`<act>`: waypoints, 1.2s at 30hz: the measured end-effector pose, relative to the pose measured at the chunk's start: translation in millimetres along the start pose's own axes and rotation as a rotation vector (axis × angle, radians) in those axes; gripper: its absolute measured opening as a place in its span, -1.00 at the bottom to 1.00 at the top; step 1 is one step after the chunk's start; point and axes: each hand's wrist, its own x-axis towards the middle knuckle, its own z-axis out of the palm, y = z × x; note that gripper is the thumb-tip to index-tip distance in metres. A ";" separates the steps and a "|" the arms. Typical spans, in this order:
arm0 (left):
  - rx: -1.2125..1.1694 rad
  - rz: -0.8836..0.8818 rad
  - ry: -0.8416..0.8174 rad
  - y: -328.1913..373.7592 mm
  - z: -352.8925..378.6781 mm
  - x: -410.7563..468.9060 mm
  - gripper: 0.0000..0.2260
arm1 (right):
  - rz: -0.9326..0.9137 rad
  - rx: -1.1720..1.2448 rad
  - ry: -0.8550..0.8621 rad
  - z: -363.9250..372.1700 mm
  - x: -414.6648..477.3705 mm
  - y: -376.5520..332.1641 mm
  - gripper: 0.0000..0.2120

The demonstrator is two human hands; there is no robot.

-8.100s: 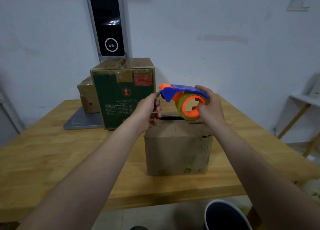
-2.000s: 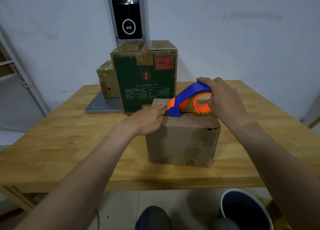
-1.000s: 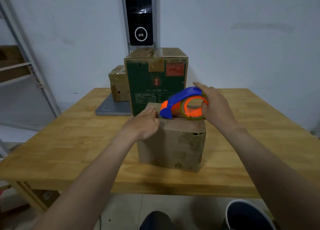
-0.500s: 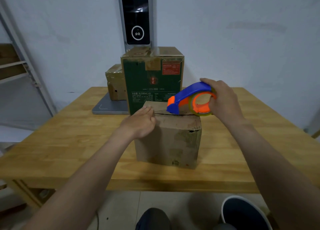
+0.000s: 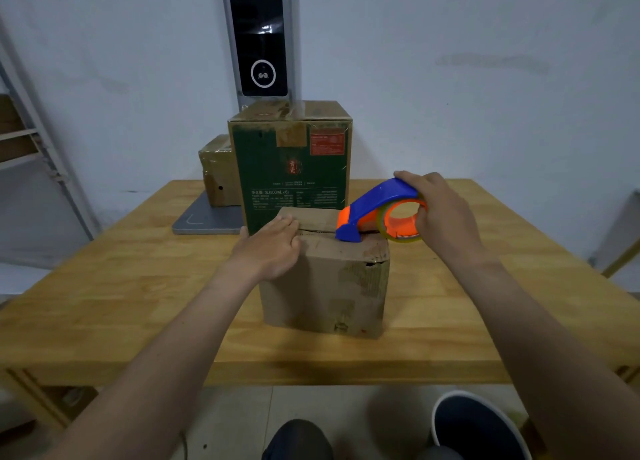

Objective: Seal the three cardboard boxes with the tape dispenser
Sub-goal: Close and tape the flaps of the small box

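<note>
Item: brown box on table. My left hand lies flat on its top; my right hand grips tape dispenser, nose touching that top.

Bare forearms ending in bare left hand and right hand; plain dark grey trousers glimpsed at the very bottom edge.

A plain workroom — bare white wall, wooden worktable, metal shelving at the left edge
</note>
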 end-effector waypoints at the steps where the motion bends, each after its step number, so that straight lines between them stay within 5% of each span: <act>1: 0.008 0.003 -0.001 1.6 -1.2 -0.7 -0.50 | 0.000 -0.007 -0.003 -1.0 1.5 -2.3 -0.34; 11: 0.008 0.181 -0.076 47.0 -1.3 4.6 -0.52 | 0.042 -0.070 -0.045 -0.8 5.3 -3.2 -0.33; 36: -0.073 0.023 -0.001 -32.2 -0.5 10.3 -0.56 | -0.011 -0.043 -0.131 33.1 8.0 -38.8 -0.25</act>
